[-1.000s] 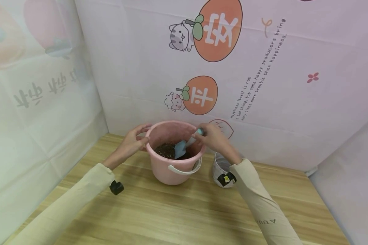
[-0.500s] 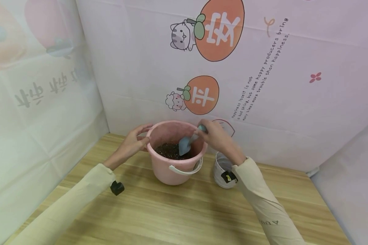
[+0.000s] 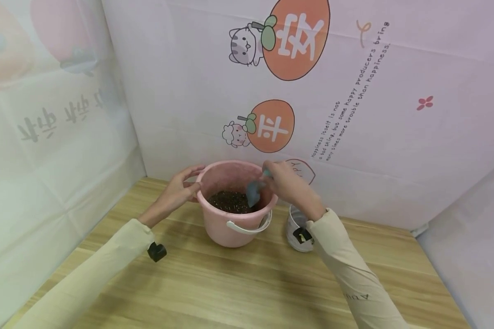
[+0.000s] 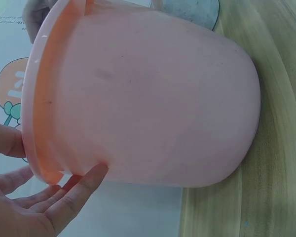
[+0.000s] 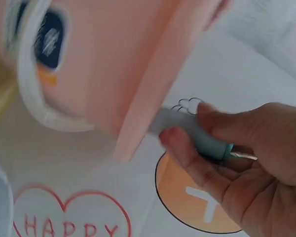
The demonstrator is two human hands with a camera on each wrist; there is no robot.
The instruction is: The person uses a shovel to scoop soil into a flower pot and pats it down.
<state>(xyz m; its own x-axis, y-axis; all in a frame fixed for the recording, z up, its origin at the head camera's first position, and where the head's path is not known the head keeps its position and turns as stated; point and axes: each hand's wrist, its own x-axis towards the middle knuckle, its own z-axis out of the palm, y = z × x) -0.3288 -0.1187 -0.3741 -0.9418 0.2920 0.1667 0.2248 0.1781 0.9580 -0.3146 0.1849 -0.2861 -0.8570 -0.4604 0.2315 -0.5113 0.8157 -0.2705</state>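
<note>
A pink bucket with a white handle stands on the table, dark soil inside. My left hand holds the bucket's left rim; in the left wrist view its thumb is at the rim and its fingers lie against the outer wall. Over the right rim, my right hand grips a small blue-grey trowel by its handle. The trowel's blade points down inside the bucket, at the soil's right side. In the right wrist view the blade is hidden behind the bucket wall.
A whitish-grey pot stands right of the bucket, partly hidden by the right wrist's black camera. The wooden table meets a printed white cloth close behind the bucket. More cloth hangs at both sides.
The trowel has moved from the middle of the soil to the bucket's right side, its blade now steeper. My right hand has turned with it; my left hand keeps its place.
</note>
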